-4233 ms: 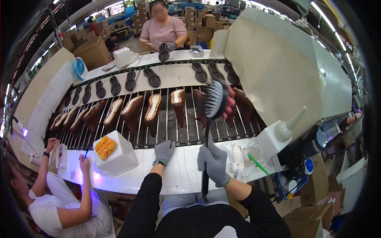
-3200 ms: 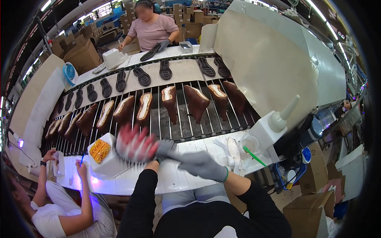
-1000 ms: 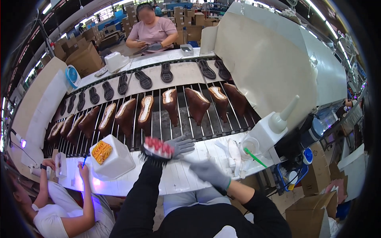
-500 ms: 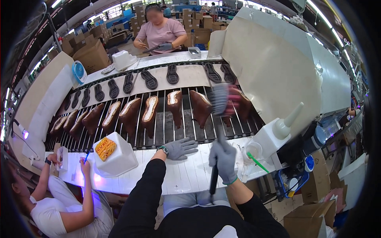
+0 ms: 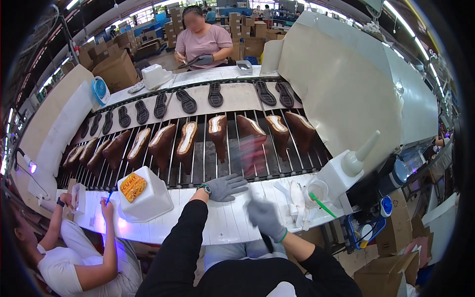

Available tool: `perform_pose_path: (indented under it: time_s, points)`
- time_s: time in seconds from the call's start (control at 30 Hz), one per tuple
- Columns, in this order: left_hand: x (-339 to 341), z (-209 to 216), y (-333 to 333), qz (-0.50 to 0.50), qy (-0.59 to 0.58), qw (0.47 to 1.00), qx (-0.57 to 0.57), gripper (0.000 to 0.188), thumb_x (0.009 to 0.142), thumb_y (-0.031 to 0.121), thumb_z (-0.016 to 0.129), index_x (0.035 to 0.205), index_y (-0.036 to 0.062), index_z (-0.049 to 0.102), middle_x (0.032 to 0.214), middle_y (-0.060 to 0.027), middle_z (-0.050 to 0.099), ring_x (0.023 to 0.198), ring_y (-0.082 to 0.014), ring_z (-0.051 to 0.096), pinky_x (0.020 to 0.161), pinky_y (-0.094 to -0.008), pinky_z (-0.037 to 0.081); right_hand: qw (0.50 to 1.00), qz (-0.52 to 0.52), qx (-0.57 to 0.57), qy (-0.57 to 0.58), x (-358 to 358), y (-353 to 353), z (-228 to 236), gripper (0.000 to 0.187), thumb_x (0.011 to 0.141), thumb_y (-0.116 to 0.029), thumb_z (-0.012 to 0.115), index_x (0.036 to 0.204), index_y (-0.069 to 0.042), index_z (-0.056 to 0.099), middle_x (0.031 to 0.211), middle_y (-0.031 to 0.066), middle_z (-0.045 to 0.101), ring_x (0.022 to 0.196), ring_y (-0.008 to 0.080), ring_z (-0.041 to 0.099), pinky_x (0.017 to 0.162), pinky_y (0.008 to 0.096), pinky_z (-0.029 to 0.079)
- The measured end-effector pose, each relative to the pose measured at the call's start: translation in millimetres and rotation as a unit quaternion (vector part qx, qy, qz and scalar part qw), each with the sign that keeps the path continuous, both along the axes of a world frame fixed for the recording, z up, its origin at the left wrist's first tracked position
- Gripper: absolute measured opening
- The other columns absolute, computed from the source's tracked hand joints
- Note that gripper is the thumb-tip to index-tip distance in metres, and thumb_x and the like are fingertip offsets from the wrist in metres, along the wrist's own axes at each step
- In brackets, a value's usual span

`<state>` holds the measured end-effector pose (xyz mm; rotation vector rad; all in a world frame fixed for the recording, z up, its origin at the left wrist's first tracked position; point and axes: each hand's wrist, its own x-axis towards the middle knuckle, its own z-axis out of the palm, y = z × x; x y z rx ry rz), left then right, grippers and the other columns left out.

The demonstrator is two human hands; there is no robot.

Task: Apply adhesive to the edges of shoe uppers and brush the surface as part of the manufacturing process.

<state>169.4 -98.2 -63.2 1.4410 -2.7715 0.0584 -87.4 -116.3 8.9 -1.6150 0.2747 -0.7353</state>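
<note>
My right hand [image 5: 265, 218], in a grey glove, closes round a long tool with a black handle [image 5: 266, 242]. The tool's reddish, slatted-looking head [image 5: 253, 156] is smeared by motion over the rack, so its kind cannot be told. Flat on the white table edge [image 5: 217, 227] lies my left hand [image 5: 226, 187], gloved in grey, fingers stretched out and holding nothing. Beyond my hands, brown shoe uppers [image 5: 186, 141] with pale undersides facing up rest in a row on the metal bars [image 5: 204, 153]. Black shoe soles [image 5: 186, 101] lie in another row behind them.
A white tub [image 5: 148, 198] carries an orange packet [image 5: 132, 187]. At right stand a white squeeze bottle [image 5: 341, 168] and a cup [image 5: 317, 188] with a green-handled brush [image 5: 322, 205]. One co-worker [image 5: 81, 257] sits at left; another [image 5: 205, 42] handles a sole across the table.
My right hand has shifted slightly left and down, and the tool's head has swept left and nearer, uncovering uppers at the right. My left hand stays in place.
</note>
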Motion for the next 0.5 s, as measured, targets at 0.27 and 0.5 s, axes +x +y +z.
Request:
perform_pose_path:
  time_s: [0.27, 0.5]
  points:
    - [4.7, -8.9, -1.5, 0.017, -0.063, 0.998, 0.020, 0.062, 0.093, 0.039, 0.039, 0.146, 0.0100, 0.026, 0.151, -0.0133, 0.027, 0.141, -0.0261, 0.023, 0.118, -0.0433, 0.013, 0.980, -0.050, 0.194, 0.011, 15.6, -12.5, 66.4, 0.018, 0.094, -0.013, 0.054, 0.103, -0.006, 0.067, 0.055, -0.0039, 0.047, 0.048, 0.0033, 0.043, 0.045, 0.0202, 0.037]
    - [6.8, -9.3, 6.4, 0.010, -0.032, 0.999, 0.005, 0.062, 0.093, 0.038, 0.039, 0.146, 0.0098, 0.026, 0.151, -0.0134, 0.027, 0.141, -0.0269, 0.022, 0.118, -0.0442, 0.012, 0.935, 0.133, 0.096, 0.314, 2.8, -9.6, 41.8, 0.029, 0.095, -0.020, 0.055, 0.120, -0.008, 0.064, 0.059, 0.0021, 0.057, 0.049, 0.0060, 0.046, 0.049, 0.0216, 0.039]
